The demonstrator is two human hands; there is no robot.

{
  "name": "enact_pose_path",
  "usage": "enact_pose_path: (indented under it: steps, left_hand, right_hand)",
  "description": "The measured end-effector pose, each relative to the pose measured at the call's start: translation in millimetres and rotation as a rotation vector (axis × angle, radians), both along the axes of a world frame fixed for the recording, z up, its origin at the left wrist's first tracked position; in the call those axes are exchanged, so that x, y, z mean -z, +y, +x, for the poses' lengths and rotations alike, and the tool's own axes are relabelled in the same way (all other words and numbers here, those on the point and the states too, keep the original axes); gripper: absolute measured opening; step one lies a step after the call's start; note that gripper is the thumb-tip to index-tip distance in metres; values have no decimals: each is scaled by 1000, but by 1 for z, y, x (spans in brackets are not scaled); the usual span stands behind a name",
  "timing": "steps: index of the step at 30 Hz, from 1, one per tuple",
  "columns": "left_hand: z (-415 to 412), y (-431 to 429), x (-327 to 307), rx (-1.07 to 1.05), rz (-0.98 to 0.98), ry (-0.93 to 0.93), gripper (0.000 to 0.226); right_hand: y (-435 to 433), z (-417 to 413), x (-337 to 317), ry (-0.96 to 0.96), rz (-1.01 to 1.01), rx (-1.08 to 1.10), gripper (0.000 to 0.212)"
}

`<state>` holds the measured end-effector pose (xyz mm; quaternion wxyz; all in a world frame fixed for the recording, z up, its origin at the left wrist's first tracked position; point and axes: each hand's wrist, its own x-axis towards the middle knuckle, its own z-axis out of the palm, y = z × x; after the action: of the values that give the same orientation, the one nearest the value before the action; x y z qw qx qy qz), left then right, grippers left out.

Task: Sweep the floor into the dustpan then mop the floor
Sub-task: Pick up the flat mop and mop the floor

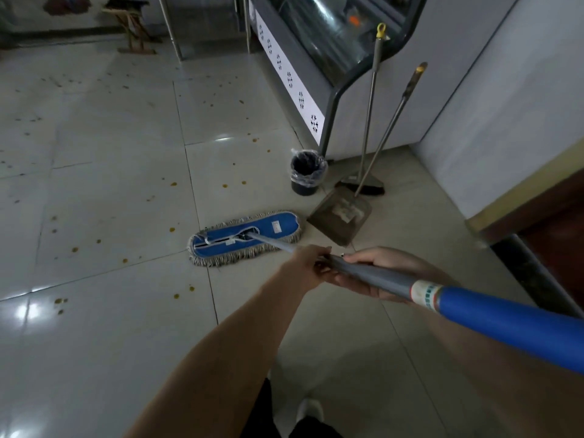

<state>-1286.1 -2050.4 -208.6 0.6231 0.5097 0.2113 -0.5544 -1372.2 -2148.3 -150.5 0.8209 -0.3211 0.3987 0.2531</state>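
while both hands (341,270) grip the mop (245,237), dustpan (339,218) and bin (306,173) stand just beyond.

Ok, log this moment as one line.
phase: mopping | left hand: on mop handle | right hand: on handle | mop head: flat on floor | dustpan, broom: parked by bin

Large pale glossy floor tiles (120,172) run under dim light, with bright glints in the near-left tiles and small yellow-brown spots scattered across them. A glass-fronted display case (319,49) with a white patterned base panel stands at the far right. A plain pale wall (512,99) rises at right. A small wooden stool (132,30) sits far back left.
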Motion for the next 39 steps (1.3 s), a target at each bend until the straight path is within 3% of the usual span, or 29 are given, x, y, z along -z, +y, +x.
enact_pose_path:
  steps: [5, 12, 18, 26, 30, 33, 39]
  left_hand:
    - [-33, -6, 16, -117, 90, 14, 27]
    - [-57, -7, 39, -111, 190, -12, 22]
    - [-61, -5, 56, -124, 201, -37, 21]
    - [-25, -15, 59, -133, 204, -16, 17]
    - [-4, -18, 59, -137, 206, -19, 18]
    - [7, -14, 63, -126, 199, 12, 15]
    - [44, 4, 85, -120, 180, 33, 10]
  right_hand:
    - [4, -27, 13, 127, 8, -17, 28]
    - [12, -34, 44, 249, -77, -216, 47]
    - [16, -36, 88, 327, -139, -212, 52]
    - [-8, 4, 121, 270, -94, -229, 48]
    - [-12, 17, 123, 183, -73, -178, 36]
    - [-4, 32, 118, 265, -105, -211, 53]
    - [29, 66, 120, 272, -312, -159, 49]
